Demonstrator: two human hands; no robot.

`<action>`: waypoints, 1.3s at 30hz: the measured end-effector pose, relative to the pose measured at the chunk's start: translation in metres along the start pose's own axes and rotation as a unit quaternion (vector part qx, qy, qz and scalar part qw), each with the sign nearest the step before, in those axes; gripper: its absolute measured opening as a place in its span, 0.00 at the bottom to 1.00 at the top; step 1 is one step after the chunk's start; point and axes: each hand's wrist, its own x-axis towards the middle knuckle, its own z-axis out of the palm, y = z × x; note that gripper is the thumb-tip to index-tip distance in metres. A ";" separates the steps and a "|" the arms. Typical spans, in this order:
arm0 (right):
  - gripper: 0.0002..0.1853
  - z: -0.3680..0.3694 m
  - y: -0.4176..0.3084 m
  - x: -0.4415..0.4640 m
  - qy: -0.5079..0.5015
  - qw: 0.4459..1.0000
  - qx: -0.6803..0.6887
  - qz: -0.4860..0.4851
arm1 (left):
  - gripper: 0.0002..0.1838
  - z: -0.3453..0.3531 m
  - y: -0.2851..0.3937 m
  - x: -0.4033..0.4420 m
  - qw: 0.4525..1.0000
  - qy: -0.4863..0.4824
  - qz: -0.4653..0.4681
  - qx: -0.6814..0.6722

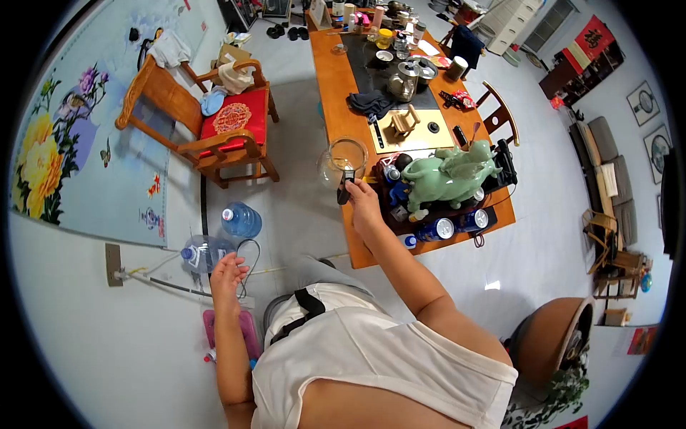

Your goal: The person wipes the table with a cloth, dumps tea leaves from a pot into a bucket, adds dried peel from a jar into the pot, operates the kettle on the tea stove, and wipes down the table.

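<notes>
My right hand (pixel 363 203) is wrapped round the black handle of a clear glass pot (pixel 331 166), held up at the left edge of the wooden table (pixel 332 93). The pot looks transparent, with a round open rim. Just right of that hand, a green ceramic animal figure (pixel 446 179) stands on the table among small items and blue cans (pixel 437 229). My left hand (pixel 229 275) hangs at the lower left with its fingers parted and nothing in them, near a large clear water bottle (pixel 207 253).
A second water bottle (pixel 241 220) stands on the floor at the left. Beyond it is a wooden chair (pixel 168 107) with a red cushion. Jars (pixel 402 82) and a dark cloth (pixel 370 104) lie farther up the table. A large clay planter (pixel 547 336) is at the lower right.
</notes>
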 end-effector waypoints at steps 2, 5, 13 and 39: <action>0.05 -0.005 0.004 0.018 0.017 1.000 -0.011 -0.008 | 0.16 0.003 0.004 0.013 1.000 -0.016 -0.009 -0.001; 0.05 0.000 -0.001 0.034 0.055 0.998 -0.038 -0.017 | 0.16 0.010 0.013 0.027 0.999 -0.027 -0.020 -0.011; 0.04 0.007 0.010 0.111 0.118 0.992 -0.025 -0.046 | 0.16 0.000 0.047 0.123 0.999 -0.025 -0.024 0.006; 0.08 0.020 -0.050 0.239 0.225 0.969 0.033 -0.092 | 0.15 0.363 0.097 0.485 0.847 -0.427 -0.018 0.314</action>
